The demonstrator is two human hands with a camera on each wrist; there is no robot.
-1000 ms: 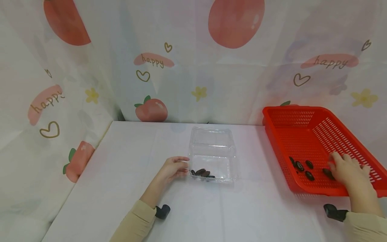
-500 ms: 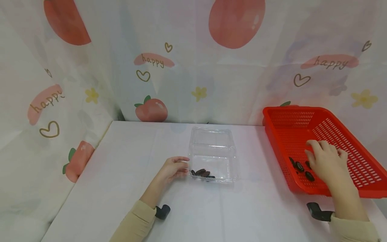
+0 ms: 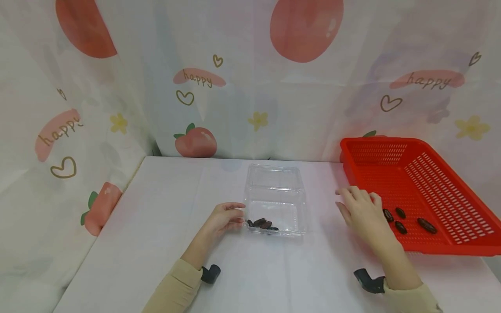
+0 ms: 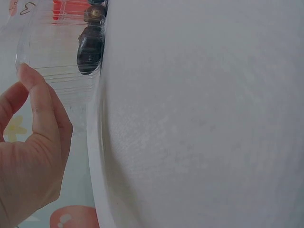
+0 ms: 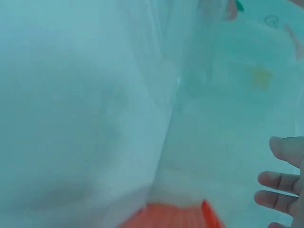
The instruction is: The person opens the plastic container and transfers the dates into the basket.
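Note:
A clear plastic clamshell box (image 3: 275, 215) lies with its lid laid back on the white table, several dark brown dates (image 3: 261, 223) at its near left corner. My left hand (image 3: 223, 220) is at the box's left side, fingers slightly bent, fingertips right at the rim. The left wrist view shows one dark glossy date (image 4: 90, 50) through the box wall, above the table. My right hand (image 3: 364, 213) is over the left edge of the red basket (image 3: 462, 248), fingers spread. The right wrist view shows those fingers (image 5: 280, 185) apart with nothing between them.
Several dates (image 3: 426, 225) lie in the near part of the basket, which stands at the table's right. A printed cloth (image 3: 223, 108) hangs behind the table (image 3: 156, 226) and along its left side. Dark curved pieces (image 3: 211, 274) sit at both wrists.
My right hand has moved left, from over the right part of the basket to its left edge, uncovering the rightmost date. The left hand and box have stayed put.

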